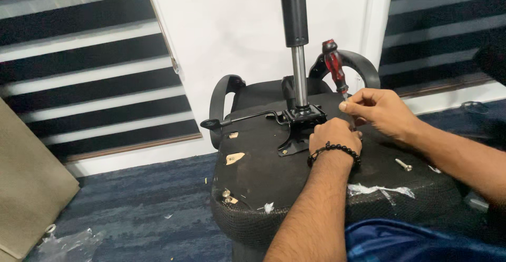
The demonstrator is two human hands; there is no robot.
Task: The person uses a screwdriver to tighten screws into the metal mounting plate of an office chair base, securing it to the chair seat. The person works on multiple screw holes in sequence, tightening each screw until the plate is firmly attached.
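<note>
While right hand pinches the near-upright screwdriver shaft, left hand sits curled just below, near its tip, grip unclear.

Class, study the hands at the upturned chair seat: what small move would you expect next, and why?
Probably a twist of the red-handled screwdriver: the right hand pinches its shaft upright at the black mounting plate, and the left hand steadies beside it. A loose screw lies nearby.
</note>
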